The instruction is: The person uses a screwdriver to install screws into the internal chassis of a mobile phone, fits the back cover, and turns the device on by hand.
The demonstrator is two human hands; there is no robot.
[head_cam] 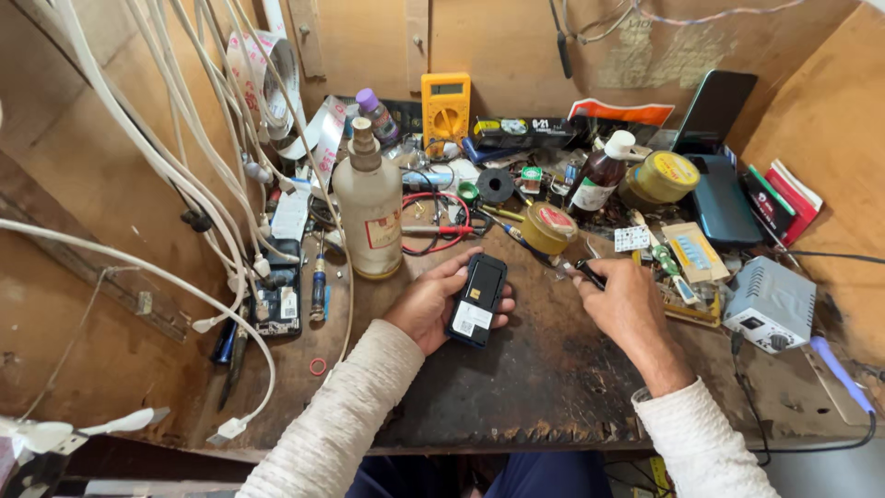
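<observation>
The small black slab-shaped phone (477, 300) carries a white label and a small yellow patch on its back. The knitted sleeves (343, 424) are cream-white. The tall ceramic bottle (369, 212) is pale cream with a red-edged label. The box-shaped multimeter (445, 112) is orange-yellow. The round flat tin (548, 227) is yellow with a red top. The worn wooden counter (535, 369) is dark brown, almost black. The hanging cables (175, 175) are white.

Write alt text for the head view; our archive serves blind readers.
Seen from above, a person's left hand cradles a small black phone with its back open, while the right hand grips a dark tool beside it. They rest on a worn wooden workbench cluttered with a yellow multimeter, bottles and white cables.
</observation>
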